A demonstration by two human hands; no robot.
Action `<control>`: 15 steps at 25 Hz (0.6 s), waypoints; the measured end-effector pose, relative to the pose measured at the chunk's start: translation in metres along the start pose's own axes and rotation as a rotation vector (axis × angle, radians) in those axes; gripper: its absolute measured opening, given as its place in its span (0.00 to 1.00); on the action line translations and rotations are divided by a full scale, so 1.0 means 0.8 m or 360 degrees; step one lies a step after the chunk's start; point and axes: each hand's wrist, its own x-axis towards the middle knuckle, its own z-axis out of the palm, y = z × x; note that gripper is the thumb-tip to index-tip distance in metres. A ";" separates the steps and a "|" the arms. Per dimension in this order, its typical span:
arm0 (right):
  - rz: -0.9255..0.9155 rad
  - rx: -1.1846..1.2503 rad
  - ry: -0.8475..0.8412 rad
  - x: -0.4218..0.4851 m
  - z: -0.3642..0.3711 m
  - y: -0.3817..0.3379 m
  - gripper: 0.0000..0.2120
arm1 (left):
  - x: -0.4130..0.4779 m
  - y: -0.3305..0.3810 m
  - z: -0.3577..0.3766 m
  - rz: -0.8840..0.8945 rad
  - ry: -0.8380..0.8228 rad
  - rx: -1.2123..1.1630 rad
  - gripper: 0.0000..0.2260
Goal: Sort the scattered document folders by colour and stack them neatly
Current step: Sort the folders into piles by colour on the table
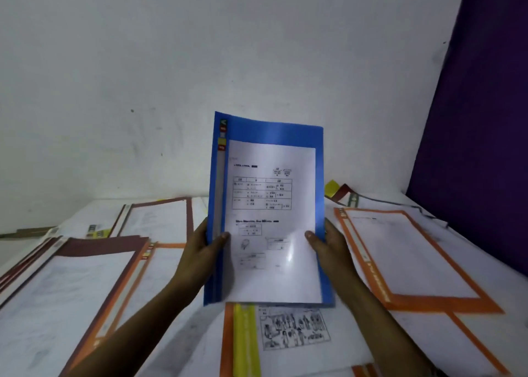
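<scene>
A blue folder (271, 132) with a printed white sheet under its clear cover stands upright in the middle of the view, lifted off the table. My left hand (204, 248) grips its left edge, thumb on the front. My right hand (328, 245) grips its right edge the same way. Below it lies an orange folder with a yellow spine strip (243, 339). At the right lies an orange folder (371, 265). A brown folder (100, 245) tops a pile at the left, and another brown folder (188, 213) lies behind it.
A white wall (200, 62) rises right behind the table. A purple panel (480, 119) stands at the right. More folder corners, yellow and brown (340, 190), stick out at the back right. Folders cover most of the white table surface (437, 213).
</scene>
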 end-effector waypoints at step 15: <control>0.0726 -0.1953 -0.0228 -0.017 -0.168 0.029 0.35 | -0.002 -0.026 0.117 -0.0554 -0.0335 0.0002 0.14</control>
